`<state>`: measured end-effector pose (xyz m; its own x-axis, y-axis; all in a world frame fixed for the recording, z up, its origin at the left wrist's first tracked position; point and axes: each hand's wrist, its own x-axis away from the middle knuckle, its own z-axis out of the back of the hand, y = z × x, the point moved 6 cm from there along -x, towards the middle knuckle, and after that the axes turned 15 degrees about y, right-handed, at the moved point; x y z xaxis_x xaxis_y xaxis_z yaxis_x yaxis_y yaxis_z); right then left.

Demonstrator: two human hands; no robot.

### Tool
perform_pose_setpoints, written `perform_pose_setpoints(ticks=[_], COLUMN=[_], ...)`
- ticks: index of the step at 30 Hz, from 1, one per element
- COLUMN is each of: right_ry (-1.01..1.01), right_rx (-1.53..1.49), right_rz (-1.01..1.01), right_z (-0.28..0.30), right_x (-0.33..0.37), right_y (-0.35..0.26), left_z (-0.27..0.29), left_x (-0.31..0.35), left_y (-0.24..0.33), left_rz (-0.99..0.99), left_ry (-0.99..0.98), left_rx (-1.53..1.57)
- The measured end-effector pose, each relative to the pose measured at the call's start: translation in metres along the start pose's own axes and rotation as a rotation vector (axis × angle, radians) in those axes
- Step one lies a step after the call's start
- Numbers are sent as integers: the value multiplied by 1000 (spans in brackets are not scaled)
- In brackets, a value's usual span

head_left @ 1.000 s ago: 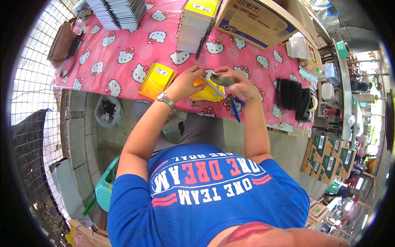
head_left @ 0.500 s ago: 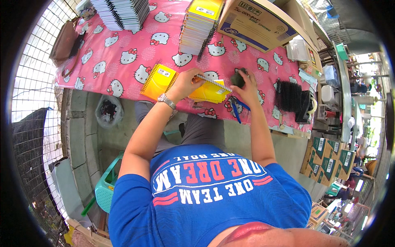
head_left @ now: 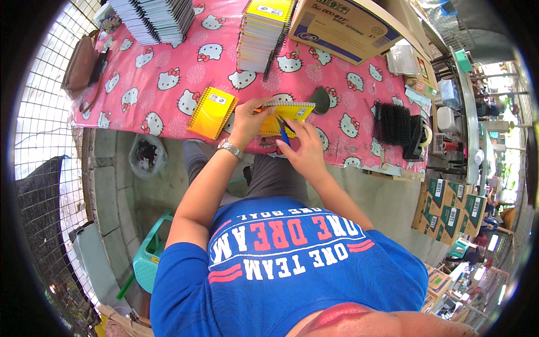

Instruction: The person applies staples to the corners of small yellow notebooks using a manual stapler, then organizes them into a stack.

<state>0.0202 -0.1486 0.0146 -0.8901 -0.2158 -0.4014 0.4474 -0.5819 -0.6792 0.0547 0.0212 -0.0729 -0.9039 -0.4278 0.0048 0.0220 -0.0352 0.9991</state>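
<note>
Near the table's front edge, my left hand (head_left: 251, 116) is closed on a yellow spiral notebook (head_left: 297, 112), its wire-bound edge facing away from me. My right hand (head_left: 306, 145) grips blue-handled pliers (head_left: 284, 133), their tip up against the notebook by my left fingers. I cannot make out whether the jaws touch the wire. More yellow notebook cover shows beneath the held one. To the left lies another yellow spiral notebook (head_left: 211, 113), flat on the table. Just beyond the held notebook's right end rests a dark green rounded object (head_left: 320, 101), its kind unclear.
A tall stack of yellow notebooks (head_left: 263, 39) and stacks of spiral-bound books (head_left: 154, 21) stand at the back. A cardboard box (head_left: 342, 31) sits at back right. Black binding coils (head_left: 393, 127) and a tape dispenser (head_left: 414, 143) lie right. A brown bag (head_left: 82, 63) is far left.
My right hand has let go of the dark green object, picked up the pliers from the table and brought them left to the notebook. My left hand still holds the notebook.
</note>
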Motion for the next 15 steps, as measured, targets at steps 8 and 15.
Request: perform_pose_setpoints(ticks=[8,15], right_ry=[-46,-325], right_rx=[148,-1128], right_rz=[174,-1117], right_z=[-21,-51], right_x=[-21,15], right_y=[-13,26], left_z=[3,11], left_x=[1,12], left_y=[-1,17], left_rz=[-79,-232], left_ry=[54,165], left_rx=[-24,-78])
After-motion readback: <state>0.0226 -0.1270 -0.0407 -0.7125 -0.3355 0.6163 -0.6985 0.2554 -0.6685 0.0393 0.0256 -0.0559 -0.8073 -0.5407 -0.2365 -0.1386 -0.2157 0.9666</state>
